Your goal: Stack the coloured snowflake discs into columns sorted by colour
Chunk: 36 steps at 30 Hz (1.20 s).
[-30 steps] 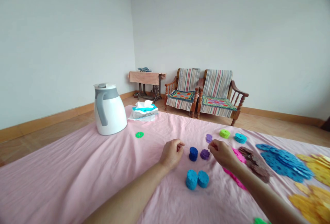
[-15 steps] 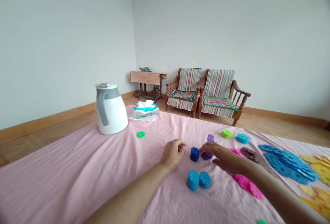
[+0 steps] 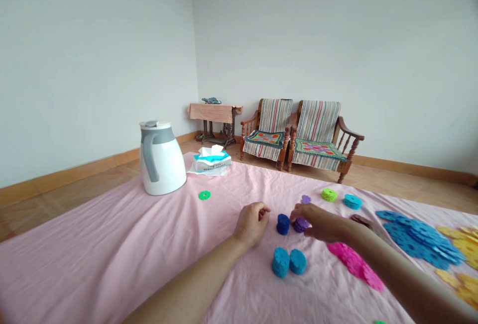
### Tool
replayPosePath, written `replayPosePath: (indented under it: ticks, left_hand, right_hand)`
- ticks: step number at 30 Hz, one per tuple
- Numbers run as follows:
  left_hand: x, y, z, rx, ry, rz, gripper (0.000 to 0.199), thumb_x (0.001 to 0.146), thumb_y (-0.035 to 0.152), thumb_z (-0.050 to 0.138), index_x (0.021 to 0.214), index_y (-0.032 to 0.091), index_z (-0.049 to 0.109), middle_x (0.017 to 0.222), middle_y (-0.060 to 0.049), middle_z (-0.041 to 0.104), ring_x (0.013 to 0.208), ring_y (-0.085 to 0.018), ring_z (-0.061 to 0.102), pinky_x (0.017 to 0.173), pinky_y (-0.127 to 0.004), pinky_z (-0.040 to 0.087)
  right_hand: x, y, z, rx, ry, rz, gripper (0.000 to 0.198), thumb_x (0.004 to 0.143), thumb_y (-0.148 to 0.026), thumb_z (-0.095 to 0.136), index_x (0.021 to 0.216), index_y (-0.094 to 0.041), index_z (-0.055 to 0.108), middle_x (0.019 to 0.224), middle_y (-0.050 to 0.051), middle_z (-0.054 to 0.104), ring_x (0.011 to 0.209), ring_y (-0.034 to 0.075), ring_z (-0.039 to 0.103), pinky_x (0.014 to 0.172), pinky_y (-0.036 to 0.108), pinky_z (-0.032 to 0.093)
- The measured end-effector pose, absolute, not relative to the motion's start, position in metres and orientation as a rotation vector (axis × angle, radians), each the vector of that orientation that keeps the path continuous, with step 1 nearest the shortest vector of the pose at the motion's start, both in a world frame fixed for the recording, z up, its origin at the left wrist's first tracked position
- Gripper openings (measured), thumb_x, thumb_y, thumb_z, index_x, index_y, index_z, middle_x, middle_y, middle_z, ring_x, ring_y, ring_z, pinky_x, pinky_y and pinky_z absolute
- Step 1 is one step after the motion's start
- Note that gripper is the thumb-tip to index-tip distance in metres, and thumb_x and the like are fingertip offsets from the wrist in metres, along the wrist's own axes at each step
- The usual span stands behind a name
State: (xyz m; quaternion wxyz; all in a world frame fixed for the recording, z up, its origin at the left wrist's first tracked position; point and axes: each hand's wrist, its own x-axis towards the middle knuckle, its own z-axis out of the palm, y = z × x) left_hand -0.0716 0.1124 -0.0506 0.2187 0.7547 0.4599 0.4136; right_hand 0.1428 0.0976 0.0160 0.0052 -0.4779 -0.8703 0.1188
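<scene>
My right hand (image 3: pixel 323 223) arches over a short stack of purple flower-shaped plastic discs (image 3: pixel 300 225), its fingers and thumb bent round it. Part of the stack is hidden by the fingers. Just to the left stands a dark blue disc stack (image 3: pixel 283 224), apart from both hands. My left hand (image 3: pixel 252 224) rests on the pink cloth (image 3: pixel 157 254) with curled fingers, and nothing shows in it. Nearer to me, two lighter blue stacks (image 3: pixel 281 262) stand side by side. Beyond the right hand lies a light purple disc (image 3: pixel 305 199).
A white and grey jug (image 3: pixel 164 164) stands at the left, with a tissue pack (image 3: pixel 212 161) behind it. One green disc (image 3: pixel 204 195) lies alone. Lime (image 3: pixel 329 194) and turquoise (image 3: pixel 352 201) stacks stand farther right, with pink (image 3: pixel 354 262), blue (image 3: pixel 418 239) and yellow (image 3: pixel 465 244) disc piles.
My right hand's fingers have bent lower and closer round the purple stack. My left hand has stayed in place, and the view has shifted very slightly.
</scene>
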Motion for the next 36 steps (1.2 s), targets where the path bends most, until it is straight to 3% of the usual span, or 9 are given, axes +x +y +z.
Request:
replayPosePath:
  ticks: [5,9,11,15,18,24,32,36]
  left_hand:
    - [-0.071,0.111,-0.049,2.09,1.276,1.15,0.02,0.078,0.017,0.05,0.087,0.017,0.068,0.077,-0.003,0.069,0.07,-0.015,0.063,0.065,-0.024,0.048]
    - [-0.071,0.11,-0.046,2.084,1.296,1.127,0.02,0.077,0.016,0.05,0.087,0.016,0.068,0.077,-0.003,0.069,0.069,-0.015,0.063,0.065,-0.024,0.048]
    - [-0.071,0.11,-0.045,2.081,1.301,1.12,0.021,0.077,0.015,0.05,0.087,0.017,0.068,0.076,-0.003,0.069,0.069,-0.015,0.062,0.065,-0.024,0.048]
    - [-0.071,0.111,-0.046,2.07,1.305,1.126,0.021,0.077,0.015,0.05,0.087,0.016,0.068,0.077,-0.003,0.069,0.069,-0.015,0.063,0.065,-0.025,0.048]
    - [-0.071,0.111,-0.047,2.067,1.303,1.124,0.02,0.077,0.016,0.051,0.087,0.016,0.069,0.076,-0.003,0.069,0.069,-0.015,0.063,0.065,-0.025,0.049]
    - [-0.071,0.112,-0.049,2.076,1.299,1.124,0.02,0.078,0.017,0.051,0.087,0.016,0.069,0.076,-0.004,0.07,0.069,-0.015,0.064,0.064,-0.024,0.048]
    - [-0.071,0.112,-0.049,2.084,1.29,1.124,0.02,0.078,0.018,0.051,0.087,0.016,0.069,0.076,-0.003,0.07,0.069,-0.015,0.064,0.064,-0.024,0.048]
    - [-0.071,0.112,-0.048,2.064,1.311,1.111,0.02,0.078,0.017,0.051,0.086,0.016,0.069,0.076,-0.003,0.07,0.068,-0.015,0.063,0.064,-0.024,0.049]
  right_hand:
    - [0.142,0.101,0.012,-1.492,-2.711,0.359,0.042,0.061,-0.005,0.068,0.1,-0.02,0.067,0.11,0.009,0.063,0.107,0.025,0.056,0.092,0.036,0.041]
    - [0.149,0.103,0.021,-1.484,-2.65,0.384,0.05,0.062,-0.01,0.07,0.111,-0.021,0.063,0.109,0.007,0.065,0.098,0.02,0.061,0.083,0.028,0.047]
    - [0.158,0.109,0.025,-1.523,-2.574,0.354,0.041,0.071,-0.015,0.064,0.112,-0.021,0.062,0.107,0.005,0.066,0.093,0.017,0.063,0.078,0.025,0.048]
    - [0.18,0.131,0.014,-1.768,-2.382,0.146,0.013,0.085,-0.018,0.055,0.091,-0.017,0.066,0.092,0.008,0.068,0.087,0.018,0.063,0.08,0.033,0.048]
    - [0.189,0.145,-0.006,-1.92,-2.29,0.044,0.023,0.089,-0.032,0.056,0.107,-0.018,0.06,0.109,0.005,0.062,0.093,0.017,0.061,0.081,0.039,0.05]
    - [0.188,0.159,-0.032,-1.906,-2.28,-0.032,0.033,0.089,-0.033,0.056,0.119,-0.019,0.053,0.122,0.007,0.056,0.102,0.021,0.058,0.084,0.043,0.049]
    - [0.186,0.158,-0.028,-1.802,-2.381,0.052,0.029,0.09,-0.034,0.055,0.114,-0.018,0.056,0.116,0.006,0.059,0.097,0.019,0.06,0.082,0.04,0.05]
    - [0.185,0.145,-0.024,-1.78,-2.363,0.075,0.022,0.089,-0.033,0.056,0.102,-0.016,0.061,0.104,0.004,0.063,0.091,0.017,0.061,0.081,0.039,0.049]
